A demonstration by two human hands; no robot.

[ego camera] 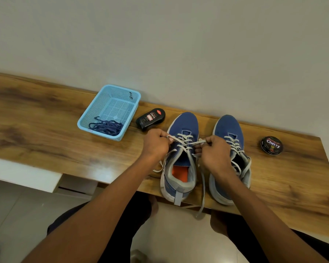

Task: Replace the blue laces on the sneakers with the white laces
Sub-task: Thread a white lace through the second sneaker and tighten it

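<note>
Wall, pale and bare, fills everything above the long wooden bench (46, 130) I'm working at, and light floor tiles show below its near edge. Both blue sneakers stand on the bench, toes pointing away from me. The right sneaker (229, 158) already carries a white lace through its eyelets, so I judge that one threaded. The left sneaker (180, 158) is laced in white too, and I'm busy at its upper eyelets: my left hand (156, 144) has its fingers curled round one run of the white lace (186, 144), and my right hand (215, 150) pinches the other run, the two drawn taut across the tongue. Loose white ends trail down past the heel and over the bench edge. I reckon what's left is snugging this lace and tying off, perhaps on both shoes.

Left of the sneakers sits a light blue plastic basket (95, 111), with the blue laces (106, 127) heaped in its near corner, well clear of the shoes. A black Cherry polish bottle (150, 118) lies between basket and left sneaker, and a round Cherry polish tin (272, 146) rests to the right.
</note>
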